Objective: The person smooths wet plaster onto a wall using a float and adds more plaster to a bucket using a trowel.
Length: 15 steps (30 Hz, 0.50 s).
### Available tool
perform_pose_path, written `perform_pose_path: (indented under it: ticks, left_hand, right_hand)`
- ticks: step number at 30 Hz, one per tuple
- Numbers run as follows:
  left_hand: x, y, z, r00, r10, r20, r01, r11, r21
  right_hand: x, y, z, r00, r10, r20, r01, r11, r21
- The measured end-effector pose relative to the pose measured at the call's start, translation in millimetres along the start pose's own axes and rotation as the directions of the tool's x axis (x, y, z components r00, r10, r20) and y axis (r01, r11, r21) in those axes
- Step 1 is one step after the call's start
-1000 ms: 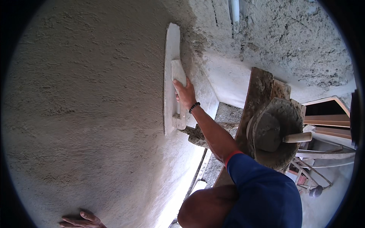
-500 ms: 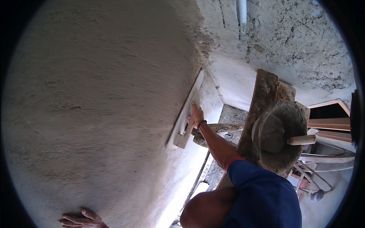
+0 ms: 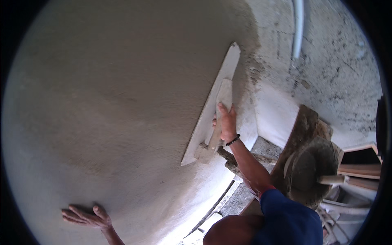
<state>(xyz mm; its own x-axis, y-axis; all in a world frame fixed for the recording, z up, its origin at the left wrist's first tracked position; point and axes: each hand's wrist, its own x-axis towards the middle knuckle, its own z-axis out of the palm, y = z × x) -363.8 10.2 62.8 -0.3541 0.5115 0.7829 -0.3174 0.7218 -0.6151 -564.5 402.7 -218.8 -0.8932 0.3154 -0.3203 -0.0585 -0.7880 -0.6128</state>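
Note:
A long pale plastering float (image 3: pixel 212 106) lies tilted against the wet grey plaster wall (image 3: pixel 114 102). My right hand (image 3: pixel 226 121) grips the float's handle at the middle of the board. My left hand (image 3: pixel 86 217) is flat on the wall at the lower left, fingers spread, holding nothing. A dark bead bracelet sits on my right wrist, and a blue sleeve covers my upper arm.
A mortar-caked pan (image 3: pixel 307 171) with a pale wooden handle rests on a rough wooden plank (image 3: pixel 300 134) at the right. A white pipe (image 3: pixel 298 28) runs up the rough, unfinished wall at the upper right. Wooden boards are stacked at the far right.
My right hand has swept the float down the wall, then back upward, and its tilt has changed from upright to slanted. My left hand has stayed pressed on the wall.

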Motion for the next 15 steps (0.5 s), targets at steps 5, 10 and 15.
perform_pose_path:
  ticks: [5, 10, 15]
  left_hand:
    - [-0.7, -4.2, 0.9, 1.0, -0.019, 0.017, 0.018, 0.998, 0.063]
    - [-5.4, -5.1, -2.1, 0.999, -0.011, 0.042, 0.009, 0.999, 0.047]
    - [-0.2, 0.7, -9.7, 0.998, -0.027, 0.063, 0.028, 1.0, -0.013]
  right_hand:
    - [-36.5, -52.3, 63.9, 0.969, -0.112, 0.218, 0.108, 0.994, 0.03]
    - [-81.1, -75.8, 121.7, 0.748, -0.328, 0.576, 0.508, 0.842, -0.18]
    - [-128.3, -12.7, 102.4, 0.603, -0.339, 0.723, 0.738, 0.58, -0.344]
